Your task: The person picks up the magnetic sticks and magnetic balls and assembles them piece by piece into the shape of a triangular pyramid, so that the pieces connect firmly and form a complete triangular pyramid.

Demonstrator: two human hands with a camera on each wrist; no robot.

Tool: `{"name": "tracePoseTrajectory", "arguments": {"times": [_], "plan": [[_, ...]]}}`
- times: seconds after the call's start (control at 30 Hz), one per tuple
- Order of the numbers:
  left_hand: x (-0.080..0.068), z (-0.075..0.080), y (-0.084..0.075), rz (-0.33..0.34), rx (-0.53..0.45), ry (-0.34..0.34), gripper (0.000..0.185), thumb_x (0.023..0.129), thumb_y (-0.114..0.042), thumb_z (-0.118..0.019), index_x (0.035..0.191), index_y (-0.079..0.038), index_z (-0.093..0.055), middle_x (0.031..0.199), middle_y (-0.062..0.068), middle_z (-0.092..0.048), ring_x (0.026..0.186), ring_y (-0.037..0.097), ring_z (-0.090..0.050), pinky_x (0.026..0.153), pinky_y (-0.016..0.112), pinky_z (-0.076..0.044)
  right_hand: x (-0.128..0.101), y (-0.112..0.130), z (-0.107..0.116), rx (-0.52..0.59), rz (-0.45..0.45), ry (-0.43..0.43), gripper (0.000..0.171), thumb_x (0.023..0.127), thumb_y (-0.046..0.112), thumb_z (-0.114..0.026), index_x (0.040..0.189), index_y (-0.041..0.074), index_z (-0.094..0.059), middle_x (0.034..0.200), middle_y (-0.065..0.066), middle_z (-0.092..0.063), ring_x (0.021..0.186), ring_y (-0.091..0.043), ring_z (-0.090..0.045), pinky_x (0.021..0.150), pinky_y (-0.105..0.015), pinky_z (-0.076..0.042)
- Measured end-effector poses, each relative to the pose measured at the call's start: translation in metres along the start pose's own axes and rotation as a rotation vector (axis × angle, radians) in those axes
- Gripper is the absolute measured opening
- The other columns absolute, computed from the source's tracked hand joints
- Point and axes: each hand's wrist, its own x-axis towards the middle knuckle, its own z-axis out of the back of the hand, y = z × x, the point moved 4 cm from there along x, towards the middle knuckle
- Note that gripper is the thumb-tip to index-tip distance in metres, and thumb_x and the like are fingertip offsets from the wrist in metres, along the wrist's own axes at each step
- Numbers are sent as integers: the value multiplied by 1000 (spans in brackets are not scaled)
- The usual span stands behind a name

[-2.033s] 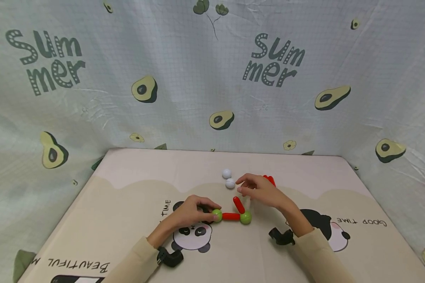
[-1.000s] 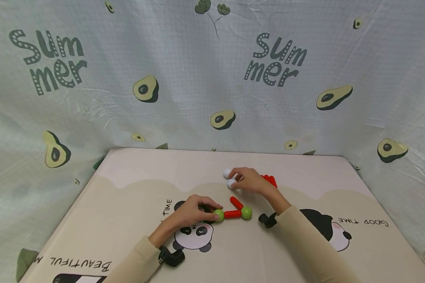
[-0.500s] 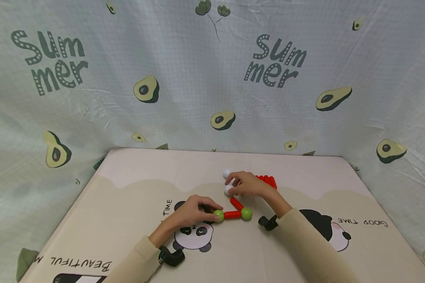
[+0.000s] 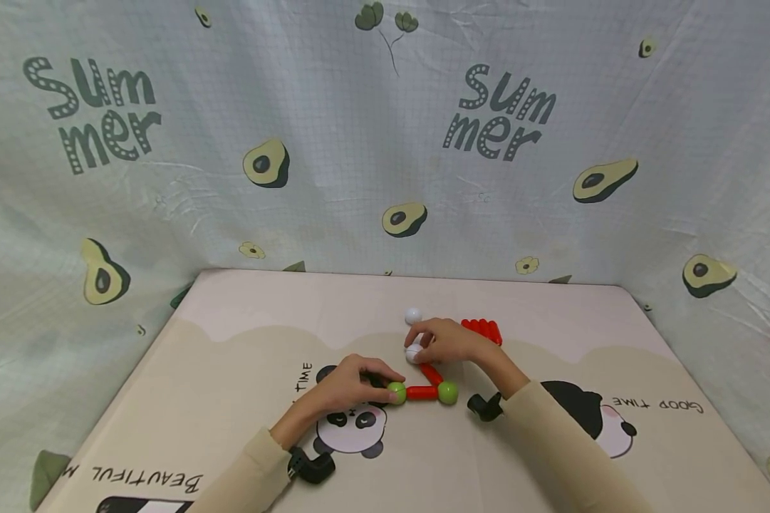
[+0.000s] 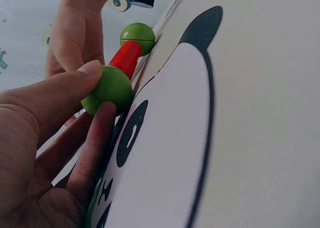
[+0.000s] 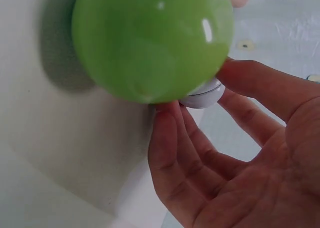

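In the head view my left hand (image 4: 352, 382) pinches a green ball (image 4: 397, 392) between thumb and fingers, just above the table. A red rod (image 4: 422, 392) joins it to a second green ball (image 4: 448, 392). From that second ball another red rod (image 4: 431, 373) slants up and to the left. My right hand (image 4: 450, 340) pinches a white ball (image 4: 413, 353) by this rod's far end; whether the two are joined cannot be made out. The right wrist view shows the white ball (image 6: 202, 95) between thumb and fingers, partly behind the near green ball (image 6: 150, 42).
Farther back lies a second white ball (image 4: 413, 315). Several red rods (image 4: 484, 330) lie side by side to the right, behind my right hand. The table (image 4: 538, 306) has a printed cloth, with a curtain (image 4: 333, 107) hanging behind it.
My right hand reached left to the nearer white ball, took hold of it and brought it toward me to the slanted rod's end. The left hand kept its pinch on the green ball.
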Motion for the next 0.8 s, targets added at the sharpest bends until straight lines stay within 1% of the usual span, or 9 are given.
{"name": "tracePoseTrajectory", "arguments": {"times": [0.13,0.33,0.6,0.8], "plan": [[0,0,0,3,0,-2,31,90,-22,-81,119,-13,-79,113,-2,-78,101,3,-65,85,20,-50,0,0,-2,-3,-3,20,30,88,14,-79,116,19,-70,111,-9,-71,90,-19,-63,79,-32,-57],[0,0,0,8,0,-2,30,90,-23,-81,118,-14,-79,113,-3,-78,100,4,-64,85,20,-49,0,1,-3,-42,23,36,37,85,12,-83,117,19,-66,111,-9,-71,92,-20,-62,79,-33,-56],[0,0,0,3,-17,-1,30,89,-21,-81,118,-13,-79,113,-2,-78,100,3,-65,84,21,-50,2,0,-4,-4,-22,27,33,86,11,-81,115,20,-67,111,-10,-71,86,-20,-63,77,-32,-58],[0,0,0,4,-15,-1,29,90,-21,-81,118,-13,-79,112,-1,-78,99,4,-65,83,21,-51,2,0,-4,20,-18,40,31,86,8,-80,113,18,-66,106,-10,-70,82,-20,-62,75,-32,-57]]}}
